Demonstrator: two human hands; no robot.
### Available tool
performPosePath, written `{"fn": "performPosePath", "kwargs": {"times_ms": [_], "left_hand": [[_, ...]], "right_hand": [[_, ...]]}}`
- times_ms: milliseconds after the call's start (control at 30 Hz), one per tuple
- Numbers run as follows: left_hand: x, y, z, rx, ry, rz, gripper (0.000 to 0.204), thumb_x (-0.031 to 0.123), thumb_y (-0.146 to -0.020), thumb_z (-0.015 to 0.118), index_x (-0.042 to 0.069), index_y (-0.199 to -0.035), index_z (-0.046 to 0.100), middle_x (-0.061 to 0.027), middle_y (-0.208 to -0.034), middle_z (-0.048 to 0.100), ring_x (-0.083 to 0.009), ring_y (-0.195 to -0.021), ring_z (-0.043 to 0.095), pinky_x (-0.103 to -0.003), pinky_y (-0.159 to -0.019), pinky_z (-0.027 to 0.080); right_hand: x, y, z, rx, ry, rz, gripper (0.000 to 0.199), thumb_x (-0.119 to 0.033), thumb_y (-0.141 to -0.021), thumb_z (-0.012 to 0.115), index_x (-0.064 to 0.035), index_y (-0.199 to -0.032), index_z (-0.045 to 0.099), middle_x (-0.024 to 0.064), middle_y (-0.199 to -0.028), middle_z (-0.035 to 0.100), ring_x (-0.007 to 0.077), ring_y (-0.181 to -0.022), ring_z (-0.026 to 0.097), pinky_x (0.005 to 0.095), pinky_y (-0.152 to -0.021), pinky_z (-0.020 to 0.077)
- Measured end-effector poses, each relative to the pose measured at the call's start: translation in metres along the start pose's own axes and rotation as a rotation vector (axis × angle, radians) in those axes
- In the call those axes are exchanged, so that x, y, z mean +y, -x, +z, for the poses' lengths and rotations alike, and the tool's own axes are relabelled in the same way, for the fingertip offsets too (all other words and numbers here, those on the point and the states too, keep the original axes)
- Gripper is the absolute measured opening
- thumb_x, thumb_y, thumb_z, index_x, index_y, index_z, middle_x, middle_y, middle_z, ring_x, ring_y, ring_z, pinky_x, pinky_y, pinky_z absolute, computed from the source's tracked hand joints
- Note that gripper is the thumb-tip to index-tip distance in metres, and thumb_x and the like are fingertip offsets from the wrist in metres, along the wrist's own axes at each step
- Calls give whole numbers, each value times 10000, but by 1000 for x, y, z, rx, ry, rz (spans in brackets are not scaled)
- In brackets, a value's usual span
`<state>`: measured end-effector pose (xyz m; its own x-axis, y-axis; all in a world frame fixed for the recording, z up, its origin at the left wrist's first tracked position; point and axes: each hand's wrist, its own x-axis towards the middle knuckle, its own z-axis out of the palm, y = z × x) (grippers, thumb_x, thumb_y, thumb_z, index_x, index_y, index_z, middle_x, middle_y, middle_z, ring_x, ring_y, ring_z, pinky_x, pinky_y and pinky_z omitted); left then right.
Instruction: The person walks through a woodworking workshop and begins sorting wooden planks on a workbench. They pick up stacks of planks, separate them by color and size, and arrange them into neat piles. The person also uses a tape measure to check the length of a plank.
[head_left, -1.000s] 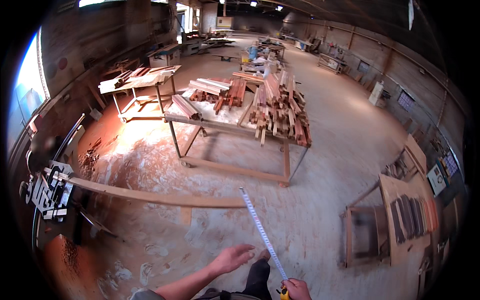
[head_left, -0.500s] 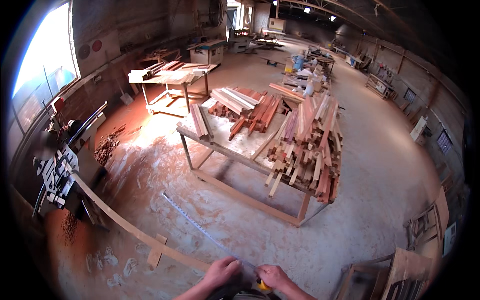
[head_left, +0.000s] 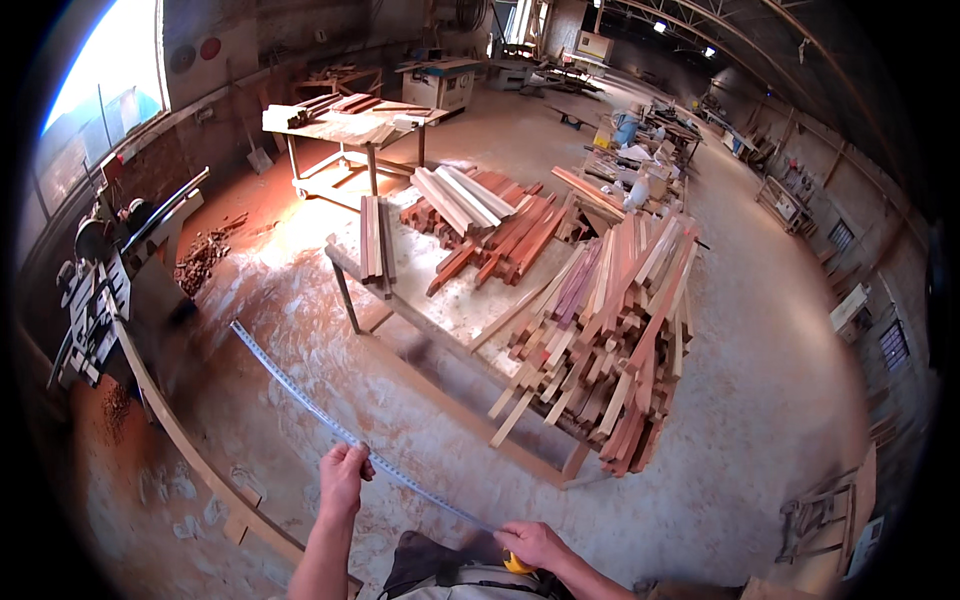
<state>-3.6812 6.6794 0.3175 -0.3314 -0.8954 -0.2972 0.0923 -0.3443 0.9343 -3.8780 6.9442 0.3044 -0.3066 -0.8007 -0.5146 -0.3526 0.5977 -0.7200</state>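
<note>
A long pale tape measure blade [head_left: 295, 393] stretches across the lower middle, from a free end at the left to its case near my body. Partway along it, my left hand [head_left: 343, 474] is closed, pinching the blade. My right hand [head_left: 533, 544] is wrapped round the yellow tape measure case [head_left: 516, 563], most of which the fingers hide. Beyond the blade stands a wooden worktable [head_left: 345, 262]. On its right side lies a big pile of cut wood strips [head_left: 600, 330], with reddish strips [head_left: 505, 240] stacked farther back.
To the left, a saw machine [head_left: 110, 270] has a long wooden rail [head_left: 190, 455] running from it toward me. Behind the worktable is a second table [head_left: 335, 125] holding wood pieces. Wood scraps [head_left: 205, 255] lie on the dusty floor. Wooden frames [head_left: 825, 530] lean at the lower right.
My left hand has moved left and forward along the blade, away from my right hand. The blade's free end has swung left. The view has shifted, and the worktable appears nearer.
</note>
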Motion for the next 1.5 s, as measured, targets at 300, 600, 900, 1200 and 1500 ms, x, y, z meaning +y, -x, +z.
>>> {"fn": "performPosePath", "kwargs": {"times_ms": [300,600,900,1200,1500], "left_hand": [[8,-72,110,-124,-34,12,182,189,-973,548,14,-975,597,-31,-756,596,-109,-614,563,-255,-579,474],[-16,-197,133,-561,-548,-95,248,169,-955,571,-11,-1123,606,-18,-806,594,-96,-710,554,-256,-660,474],[7,-373,75,-664,-730,-180,363,274,-918,603,6,-1163,616,-144,-967,677,-188,-911,642,-304,-829,502],[35,-469,10,-362,-476,-382,267,181,-911,619,-16,-1091,614,-54,-781,644,-118,-671,607,-263,-622,504],[31,-478,6,-399,-415,-440,244,165,-924,599,-19,-1084,609,-52,-772,638,-114,-645,599,-265,-605,498]], "right_hand": [[21,-58,-70,223,-103,2,246,-273,-904,581,-62,-864,700,64,-732,674,142,-677,636,286,-659,495],[-16,-161,-103,515,-326,145,224,-210,-880,615,-12,-804,685,88,-703,663,168,-643,636,291,-628,492],[-96,-348,-164,626,-149,252,284,-283,-889,569,-32,-815,680,141,-742,660,274,-735,662,364,-707,497],[-155,-467,-267,597,-16,369,320,-304,-877,602,5,-850,682,82,-693,634,155,-663,606,332,-645,480],[-146,-468,-290,587,102,307,353,-337,-893,555,1,-854,651,212,-787,628,349,-753,617,407,-708,474]]}}
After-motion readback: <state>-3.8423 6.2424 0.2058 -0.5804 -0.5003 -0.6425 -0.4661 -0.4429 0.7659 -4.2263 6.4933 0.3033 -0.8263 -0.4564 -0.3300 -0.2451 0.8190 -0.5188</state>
